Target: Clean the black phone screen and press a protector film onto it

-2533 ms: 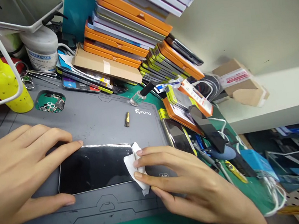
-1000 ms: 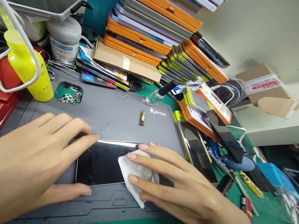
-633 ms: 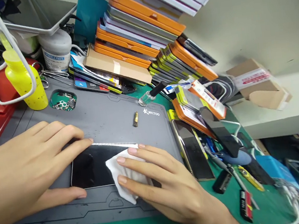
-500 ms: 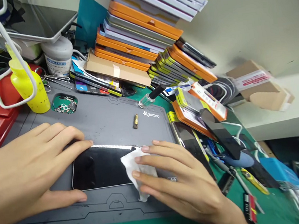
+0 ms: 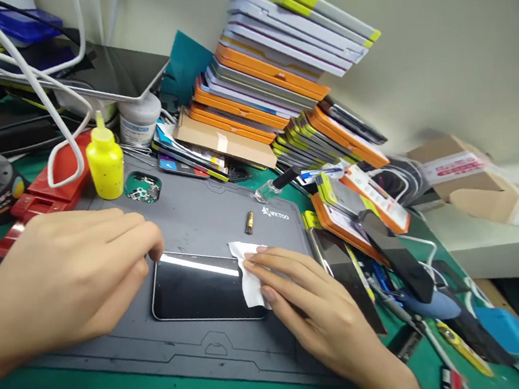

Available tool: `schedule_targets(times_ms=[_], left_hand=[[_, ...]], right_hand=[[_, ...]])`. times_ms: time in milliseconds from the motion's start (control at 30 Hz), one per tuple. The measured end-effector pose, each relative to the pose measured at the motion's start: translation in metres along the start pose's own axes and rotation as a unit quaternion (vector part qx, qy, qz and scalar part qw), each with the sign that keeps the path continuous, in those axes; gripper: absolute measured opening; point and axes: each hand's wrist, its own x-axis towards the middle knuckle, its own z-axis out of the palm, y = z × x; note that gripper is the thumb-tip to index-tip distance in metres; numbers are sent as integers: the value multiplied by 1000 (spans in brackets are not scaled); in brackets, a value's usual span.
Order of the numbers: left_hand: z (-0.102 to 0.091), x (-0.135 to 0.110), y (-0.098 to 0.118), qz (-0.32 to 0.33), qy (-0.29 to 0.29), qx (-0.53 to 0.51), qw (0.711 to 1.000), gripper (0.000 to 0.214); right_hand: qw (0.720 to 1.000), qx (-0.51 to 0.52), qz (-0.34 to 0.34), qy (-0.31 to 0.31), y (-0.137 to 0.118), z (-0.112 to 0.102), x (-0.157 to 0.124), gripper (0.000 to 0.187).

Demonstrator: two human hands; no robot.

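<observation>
A smartphone (image 5: 200,293) lies screen up on a grey work mat (image 5: 184,349), a bright streak of light reflected along its upper part. My right hand (image 5: 317,301) presses a white wipe (image 5: 250,281) over the phone's right end, fingers bent on the cloth. Just beyond the phone's left end, my left hand (image 5: 80,276) is raised with its fingers curled together. Whatever those fingers may hold is hidden. A small brass-handled brush (image 5: 249,222) lies on the mat behind the wipe.
At the back left stand a yellow squeeze bottle (image 5: 106,166) and a white paste jar (image 5: 139,121). Stacked orange and grey boxes (image 5: 267,67) lean at the back. A glass bottle with black cap (image 5: 268,190) lies near the mat's edge. Tools, including a yellow cutter (image 5: 462,346), crowd the right.
My left hand has lifted off the phone's left end and its fingers have curled in. The wipe in my right hand stays at the phone's right end. The whole view has shifted.
</observation>
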Motion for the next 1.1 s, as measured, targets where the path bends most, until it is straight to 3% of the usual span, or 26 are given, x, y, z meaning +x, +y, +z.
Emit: schedule_targets(times_ms=[100,233,400,500,800,967,1100], left_hand=[[2,1,2,46,3,34,998,33],[11,1,-1,-3,-6,31,999,27],[5,7,2,-62,-110,25,992,27],[-1,10,6,-73,-140,35,987,24],[-2,5,6,-46,-118,54,990,25],[-1,1,7,3,-110,69,991,22],[0,-1,10,13,-115,87,990,20]], right_hand=[[1000,-1,-6,-30,-1,5,-3,48],[996,6,-30,-81,-5,13,-1,60],[984,44,-35,-169,-12,19,17,66],[976,72,-52,-198,-20,23,35,64],[974,46,-95,-200,-50,50,65,78],[977,29,-107,-180,-65,51,55,81],[982,-15,-113,-148,-73,50,29,77]])
